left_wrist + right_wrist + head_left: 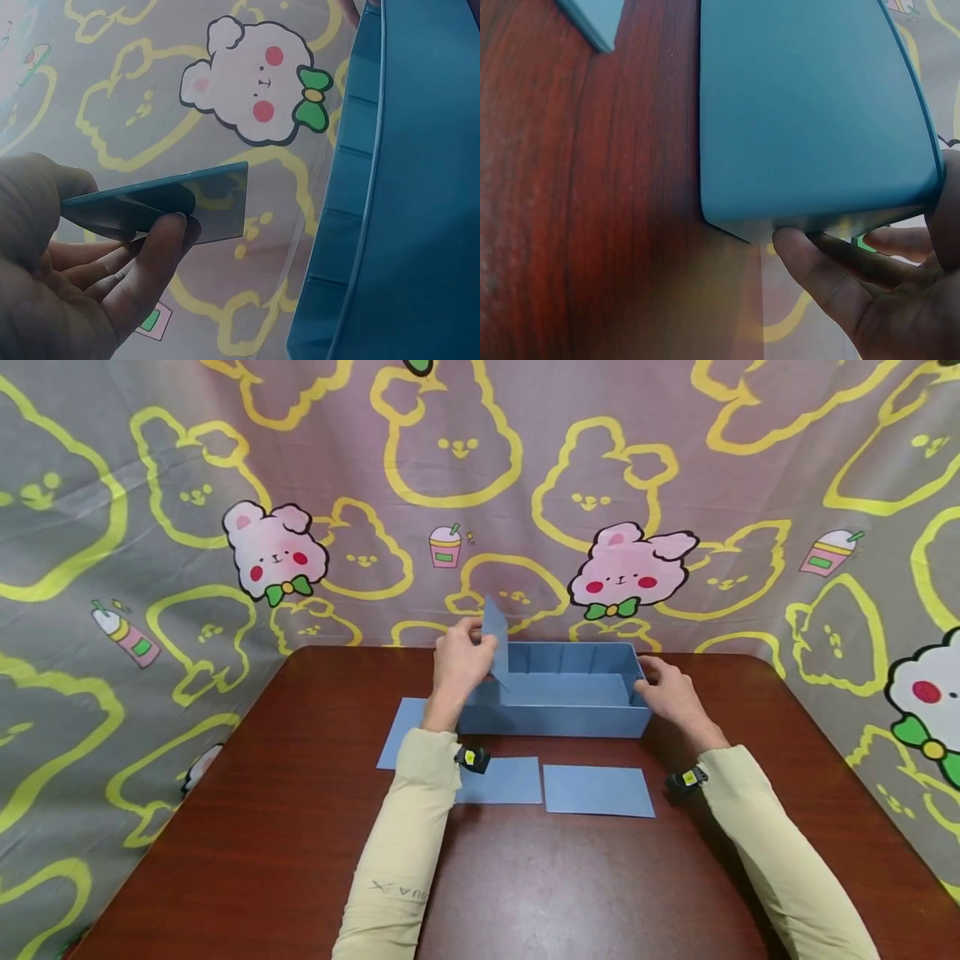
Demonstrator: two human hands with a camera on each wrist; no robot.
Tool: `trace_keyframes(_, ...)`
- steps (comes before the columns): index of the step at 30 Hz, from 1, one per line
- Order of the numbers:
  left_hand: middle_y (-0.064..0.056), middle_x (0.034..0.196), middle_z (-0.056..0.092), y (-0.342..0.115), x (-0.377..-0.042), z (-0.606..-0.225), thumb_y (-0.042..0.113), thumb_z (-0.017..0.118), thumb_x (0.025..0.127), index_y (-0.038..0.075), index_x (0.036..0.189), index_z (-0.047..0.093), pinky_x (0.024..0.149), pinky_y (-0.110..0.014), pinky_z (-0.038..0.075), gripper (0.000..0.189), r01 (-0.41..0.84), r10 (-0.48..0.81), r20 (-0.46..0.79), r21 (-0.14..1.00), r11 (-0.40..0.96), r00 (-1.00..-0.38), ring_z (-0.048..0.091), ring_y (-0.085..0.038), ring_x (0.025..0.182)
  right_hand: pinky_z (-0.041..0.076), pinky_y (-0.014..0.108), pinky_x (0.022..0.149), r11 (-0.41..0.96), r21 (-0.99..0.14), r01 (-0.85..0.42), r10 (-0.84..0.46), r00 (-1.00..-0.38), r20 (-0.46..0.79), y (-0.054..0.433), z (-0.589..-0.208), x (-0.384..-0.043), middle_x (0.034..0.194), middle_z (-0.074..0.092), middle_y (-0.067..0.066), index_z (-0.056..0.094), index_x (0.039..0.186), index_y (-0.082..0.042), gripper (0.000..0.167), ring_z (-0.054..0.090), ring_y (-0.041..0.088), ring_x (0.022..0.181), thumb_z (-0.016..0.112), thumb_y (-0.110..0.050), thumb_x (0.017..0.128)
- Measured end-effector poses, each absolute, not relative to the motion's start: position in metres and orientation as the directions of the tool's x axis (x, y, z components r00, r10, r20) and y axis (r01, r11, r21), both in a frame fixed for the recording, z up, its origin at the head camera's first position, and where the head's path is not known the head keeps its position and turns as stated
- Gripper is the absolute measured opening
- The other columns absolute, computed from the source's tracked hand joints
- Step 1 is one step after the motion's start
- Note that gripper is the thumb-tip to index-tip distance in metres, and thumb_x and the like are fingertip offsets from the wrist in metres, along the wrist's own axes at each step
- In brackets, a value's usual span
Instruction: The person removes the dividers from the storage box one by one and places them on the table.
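Observation:
In the head view my left hand (459, 662) pinches a thin blue rectangular panel (500, 653) between thumb and fingers. The panel stands on edge over the left end of a long, open-topped blue box (555, 722). The left wrist view shows the thumb against one face of the panel (221, 199), with the box's slotted inner wall (341, 180) beside it. At the box's right end my right hand (675, 695) grips the end wall, thumb at the rim and fingers against the outer face. Evenly spaced upright ribs line the box's far inner wall.
Three more flat blue pieces lie on the brown wooden table (300, 827): a left panel (399, 735), partly behind the left forearm, a middle panel (504, 781) and a right panel (598, 791) before the box. A cartoon-patterned curtain (517, 527) hangs behind the table and at both sides.

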State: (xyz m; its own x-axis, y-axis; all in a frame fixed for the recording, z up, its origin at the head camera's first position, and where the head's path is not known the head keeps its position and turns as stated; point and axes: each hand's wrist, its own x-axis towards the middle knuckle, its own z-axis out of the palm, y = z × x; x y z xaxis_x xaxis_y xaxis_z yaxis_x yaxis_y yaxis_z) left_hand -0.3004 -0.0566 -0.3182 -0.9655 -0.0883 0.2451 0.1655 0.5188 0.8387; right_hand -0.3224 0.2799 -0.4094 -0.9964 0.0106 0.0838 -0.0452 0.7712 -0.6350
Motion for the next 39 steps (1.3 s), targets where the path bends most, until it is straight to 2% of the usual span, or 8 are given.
trace_keyframes(7, -0.006, 0.111, 0.071, -0.072, -0.295, -0.316, 0.025, 0.055, 0.092, 0.013, 0.133, 0.06, 0.059, -0.032, 0.055, 0.043, 0.19, -0.089, 0.278, 0.824, 0.533, -0.956, 0.067, -0.018, 0.057, 0.048, 0.058, 0.091, 0.771, -0.635, -0.049, 0.009, -0.996, 0.088, 0.279, -0.41, -0.322, 0.14, 0.048, 0.032, 0.034, 0.151, -0.005, 0.058, 0.057, 0.047, 0.113, 0.045, -0.019, 0.096)
trace_keyframes(13, -0.008, 0.106, 0.074, -0.09, -0.291, -0.314, 0.024, 0.055, 0.089, 0.013, 0.128, 0.064, 0.077, -0.042, 0.055, 0.042, 0.199, -0.121, 0.333, 0.776, 0.599, -0.935, 0.071, -0.024, 0.087, 0.048, 0.058, 0.091, 0.772, -0.634, -0.042, 0.01, -0.997, 0.079, 0.277, -0.409, -0.321, 0.14, 0.048, 0.032, 0.034, 0.151, -0.006, 0.057, 0.057, 0.047, 0.113, 0.046, -0.019, 0.097)
trace_keyframes(17, -0.01, 0.108, 0.073, -0.101, -0.288, -0.313, 0.022, 0.055, 0.089, 0.01, 0.13, 0.063, 0.085, -0.044, 0.054, 0.043, 0.215, -0.119, 0.355, 0.765, 0.607, -0.927, 0.069, -0.027, 0.095, 0.049, 0.055, 0.088, 0.774, -0.632, -0.043, 0.013, -0.997, 0.083, 0.276, -0.407, -0.32, 0.141, 0.047, 0.033, 0.034, 0.151, -0.006, 0.057, 0.058, 0.046, 0.111, 0.046, -0.019, 0.097)
trace_keyframes(22, -0.01, 0.105, 0.074, -0.11, -0.282, -0.316, 0.022, 0.054, 0.09, 0.01, 0.128, 0.064, 0.083, -0.043, 0.053, 0.041, 0.223, -0.109, 0.358, 0.762, 0.608, -0.927, 0.068, -0.026, 0.087, 0.049, 0.057, 0.091, 0.77, -0.638, -0.035, 0.012, -0.998, 0.069, 0.275, -0.406, -0.319, 0.141, 0.047, 0.032, 0.035, 0.151, -0.006, 0.057, 0.057, 0.046, 0.113, 0.046, -0.02, 0.097)
trace_keyframes(29, -0.009, 0.098, 0.073, -0.119, -0.273, -0.321, 0.021, 0.054, 0.09, 0.01, 0.127, 0.064, 0.065, -0.038, 0.053, 0.04, 0.223, -0.107, 0.369, 0.742, 0.632, -0.923, 0.066, -0.023, 0.068, 0.048, 0.059, 0.093, 0.767, -0.641, -0.03, 0.015, -0.998, 0.064, 0.274, -0.407, -0.32, 0.142, 0.046, 0.032, 0.034, 0.151, -0.006, 0.057, 0.056, 0.048, 0.115, 0.046, -0.021, 0.097)
trace_keyframes(35, -0.011, 0.103, 0.074, -0.129, -0.27, -0.325, 0.02, 0.054, 0.09, 0.009, 0.128, 0.063, 0.066, -0.038, 0.053, 0.041, 0.21, -0.1, 0.366, 0.714, 0.668, -0.925, 0.068, -0.023, 0.071, 0.049, 0.055, 0.088, 0.769, -0.638, -0.037, 0.017, -0.997, 0.078, 0.275, -0.406, -0.32, 0.141, 0.047, 0.033, 0.035, 0.151, -0.005, 0.057, 0.057, 0.046, 0.112, 0.047, -0.02, 0.097)
trace_keyframes(39, -0.011, 0.103, 0.073, -0.137, -0.267, -0.327, 0.019, 0.053, 0.09, 0.008, 0.13, 0.061, 0.063, -0.037, 0.053, 0.042, 0.199, -0.098, 0.35, 0.716, 0.669, -0.932, 0.067, -0.021, 0.065, 0.048, 0.057, 0.09, 0.77, -0.636, -0.039, 0.009, -0.997, 0.072, 0.275, -0.405, -0.321, 0.14, 0.047, 0.033, 0.034, 0.151, -0.006, 0.057, 0.056, 0.047, 0.113, 0.047, -0.02, 0.097)
